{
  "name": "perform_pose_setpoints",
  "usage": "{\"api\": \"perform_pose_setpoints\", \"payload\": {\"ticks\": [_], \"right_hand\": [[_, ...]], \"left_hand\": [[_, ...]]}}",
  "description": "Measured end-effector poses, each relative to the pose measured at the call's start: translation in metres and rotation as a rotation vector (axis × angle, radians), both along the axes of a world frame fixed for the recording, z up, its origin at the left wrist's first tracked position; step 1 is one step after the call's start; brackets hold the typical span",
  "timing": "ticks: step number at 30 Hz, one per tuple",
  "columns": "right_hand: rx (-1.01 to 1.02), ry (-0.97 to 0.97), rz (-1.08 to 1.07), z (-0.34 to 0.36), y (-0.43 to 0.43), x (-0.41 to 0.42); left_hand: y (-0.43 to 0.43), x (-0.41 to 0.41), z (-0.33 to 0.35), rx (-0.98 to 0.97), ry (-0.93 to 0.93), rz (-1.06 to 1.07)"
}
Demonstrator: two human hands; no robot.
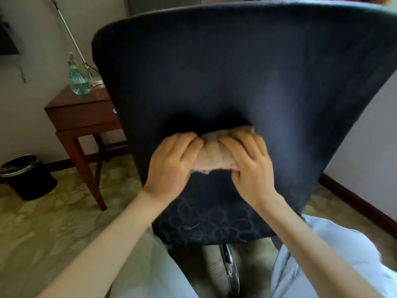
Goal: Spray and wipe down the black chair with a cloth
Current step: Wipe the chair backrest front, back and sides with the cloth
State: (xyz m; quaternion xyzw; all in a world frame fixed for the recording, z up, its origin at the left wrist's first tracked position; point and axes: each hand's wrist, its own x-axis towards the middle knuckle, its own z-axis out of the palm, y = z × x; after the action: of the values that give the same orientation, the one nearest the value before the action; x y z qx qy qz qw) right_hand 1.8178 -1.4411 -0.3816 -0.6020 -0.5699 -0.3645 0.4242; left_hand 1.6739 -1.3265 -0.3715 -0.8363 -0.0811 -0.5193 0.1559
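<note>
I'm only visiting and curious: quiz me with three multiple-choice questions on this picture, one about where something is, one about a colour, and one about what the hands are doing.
1. Where does the spray bottle stand?
A. on the floor
B. on the wooden table
C. on a windowsill

2. What colour is the cloth?
A. beige
B. bright blue
C. black

3. What are the left hand and the right hand doing?
A. hanging empty
B. lifting the spray bottle
C. both gripping the cloth against the chair

Answers:
1 B: the spray bottle stands on the tabletop, left of the chair.
2 A: the bunched fabric between the hands is pale beige.
3 C: both hands curl over the cloth, low on the chair's back.
</note>
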Motion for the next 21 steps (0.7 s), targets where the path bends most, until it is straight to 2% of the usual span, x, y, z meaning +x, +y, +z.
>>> {"api": "perform_pose_setpoints", "payload": {"ticks": [3,6,8,13,17,21], "right_hand": [[0.104,-0.062,-0.011,0.072,0.005,-0.011],[0.189,-0.092,-0.024,0.099,0.017,-0.019],[0.203,-0.114,-0.034,0.087,0.025,-0.017],[0.132,-0.221,-0.046,0.015,0.026,0.008],[0.042,-0.22,-0.062,-0.033,0.015,0.028],[0.055,-0.182,-0.066,-0.05,0.008,0.041]], "left_hand": [[0.0,-0.013,0.072,0.084,-0.095,0.054],[0.004,-0.021,0.102,0.103,-0.119,0.066],[0.008,-0.02,0.09,0.083,-0.103,0.061],[0.013,-0.008,0.009,-0.041,-0.021,0.002],[0.005,0.009,-0.036,-0.099,0.013,-0.055],[-0.001,0.026,-0.055,-0.098,-0.008,-0.074]]}}
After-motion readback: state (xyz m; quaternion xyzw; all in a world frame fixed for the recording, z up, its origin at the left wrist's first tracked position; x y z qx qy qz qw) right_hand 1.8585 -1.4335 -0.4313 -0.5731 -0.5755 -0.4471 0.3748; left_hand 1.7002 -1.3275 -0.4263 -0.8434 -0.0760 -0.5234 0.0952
